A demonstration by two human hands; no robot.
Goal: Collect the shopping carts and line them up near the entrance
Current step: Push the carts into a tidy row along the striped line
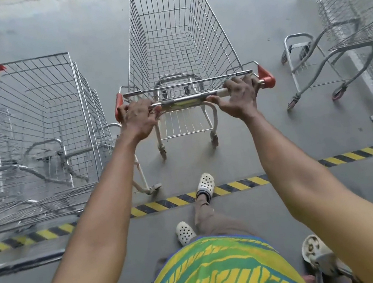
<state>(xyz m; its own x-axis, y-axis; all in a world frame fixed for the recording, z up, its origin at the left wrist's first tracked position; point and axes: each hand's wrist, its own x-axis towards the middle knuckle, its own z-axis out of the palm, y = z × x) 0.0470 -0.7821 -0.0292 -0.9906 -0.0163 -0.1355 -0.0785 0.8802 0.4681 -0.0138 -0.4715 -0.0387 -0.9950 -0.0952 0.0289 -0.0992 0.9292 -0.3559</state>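
A wire shopping cart [174,34] with red corner caps stands straight ahead of me on the grey floor, its basket empty. My left hand [139,119] grips the left end of its handle bar [188,98]. My right hand [239,98] grips the right end of the same bar. A row of nested carts [32,120] stands close on the left, its side nearly touching my cart's left rear. More nested carts [355,14] stand at the right.
A yellow-and-black striped strip [235,186] crosses the floor under my feet. Bare grey concrete [247,23] lies between the middle cart and the right-hand carts. A caster wheel [314,249] of another cart shows at the bottom right.
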